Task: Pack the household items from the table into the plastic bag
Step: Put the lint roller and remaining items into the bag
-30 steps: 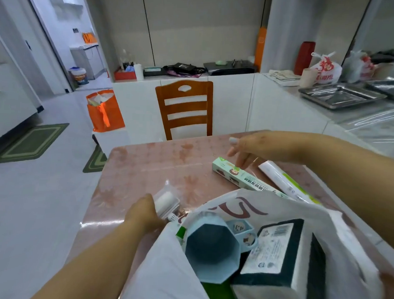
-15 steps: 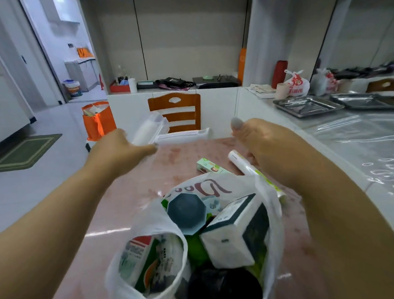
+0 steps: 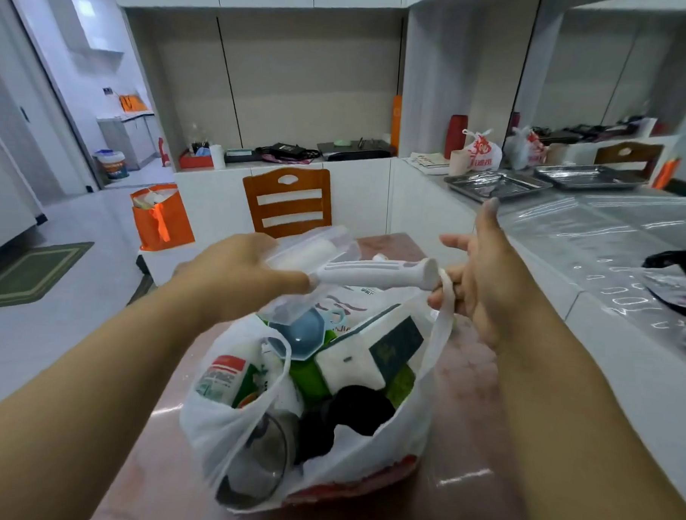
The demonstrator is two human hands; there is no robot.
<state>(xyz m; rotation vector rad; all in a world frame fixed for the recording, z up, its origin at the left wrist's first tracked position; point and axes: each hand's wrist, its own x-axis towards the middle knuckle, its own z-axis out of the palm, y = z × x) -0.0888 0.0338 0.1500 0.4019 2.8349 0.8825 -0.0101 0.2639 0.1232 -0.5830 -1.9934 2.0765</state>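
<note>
While the white plastic bag (image 3: 364, 453) stood open on the pink table (image 3: 469, 387), the left hand (image 3: 238, 275) gripped a lint roller (image 3: 356, 270) in clear wrapping, held level above the bag's mouth. The right hand (image 3: 486, 281) hooked curled fingers around the bag's right handle loop (image 3: 443, 303), its thumb raised. Inside the bag lay a blue cup (image 3: 302, 336), a boxed item (image 3: 372, 355) and a dark bundle (image 3: 350, 413). A wooden chair (image 3: 287, 202) stood behind the table.

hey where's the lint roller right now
In the head view, the lint roller is held in the left hand, above the open plastic bag, its white handle pointing toward the right hand, which holds a bag handle.
</note>
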